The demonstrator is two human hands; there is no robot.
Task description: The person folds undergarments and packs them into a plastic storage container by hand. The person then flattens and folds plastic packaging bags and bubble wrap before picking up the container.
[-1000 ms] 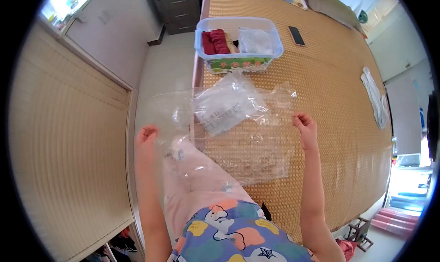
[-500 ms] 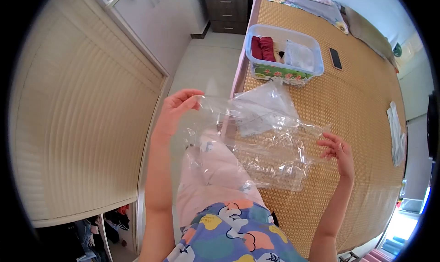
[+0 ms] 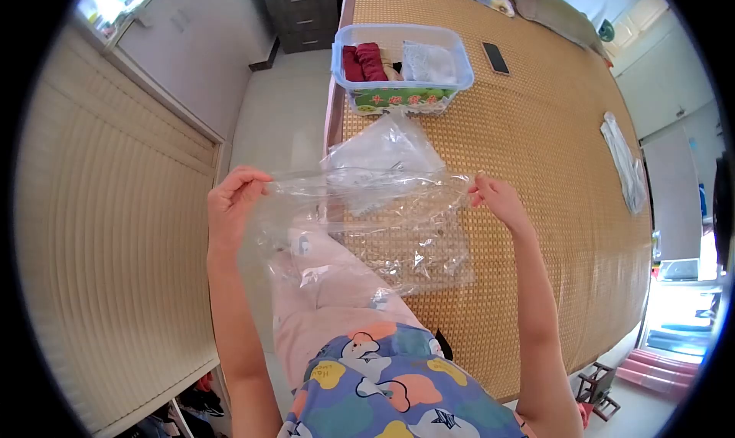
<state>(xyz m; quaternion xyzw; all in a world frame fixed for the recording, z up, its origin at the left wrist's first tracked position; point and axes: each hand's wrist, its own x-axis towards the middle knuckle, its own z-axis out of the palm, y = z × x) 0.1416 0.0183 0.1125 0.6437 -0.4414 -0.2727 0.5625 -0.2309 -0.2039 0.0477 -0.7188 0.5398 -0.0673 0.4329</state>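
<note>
A clear plastic bag (image 3: 383,231) is stretched between my two hands, above my lap and the edge of the mat-covered bed. My left hand (image 3: 236,201) pinches its upper left corner. At the upper right corner, my right hand (image 3: 496,201) has its fingers closed on the plastic. Crinkles and bright reflections run across the see-through film. Behind it, another folded plastic bag (image 3: 394,143), whitish and partly covered by the held one, lies on the bed near its edge.
A lidless plastic storage box (image 3: 406,99) with dark red rolled cloth (image 3: 370,61) and white cloth (image 3: 429,61) stands on the woven mat (image 3: 551,147). A phone (image 3: 496,58) and a pale garment (image 3: 624,162) lie to the right. Left is a cream slatted door (image 3: 115,246).
My right hand has moved up and now pinches the bag's corner, where its fingers were looser before. The bag's top edge hangs more level. The whole view has shifted.
</note>
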